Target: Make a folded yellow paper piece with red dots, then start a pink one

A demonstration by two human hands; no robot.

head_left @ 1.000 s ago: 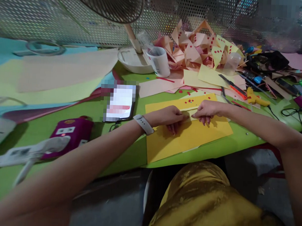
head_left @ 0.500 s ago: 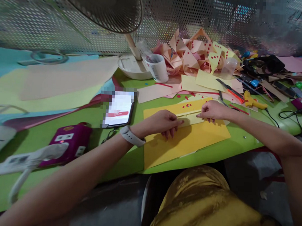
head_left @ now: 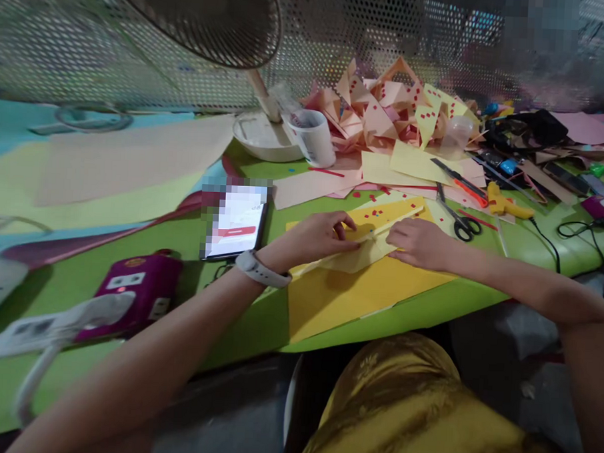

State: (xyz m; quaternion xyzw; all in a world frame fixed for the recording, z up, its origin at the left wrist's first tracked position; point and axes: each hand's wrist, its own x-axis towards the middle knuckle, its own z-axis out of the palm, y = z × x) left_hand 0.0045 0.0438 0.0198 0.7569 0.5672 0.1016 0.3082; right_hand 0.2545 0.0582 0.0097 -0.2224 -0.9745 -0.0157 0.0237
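Phone [head_left: 236, 223] and scissors [head_left: 460, 219] flank the pale paper [head_left: 349, 260] — left hand [head_left: 325, 239] on it, fingers parted; right hand [head_left: 417, 243] too, grip unclear.

The left arm [head_left: 167, 344] is slanting forward, the left hand [head_left: 326, 239] curving its fingers; the right arm [head_left: 534, 280] is angling inward, the right hand [head_left: 419, 243] pointing leftward.

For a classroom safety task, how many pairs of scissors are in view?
1: the scissors lie between the right hand and the yellow glue gun. Others may be hidden under the papers.
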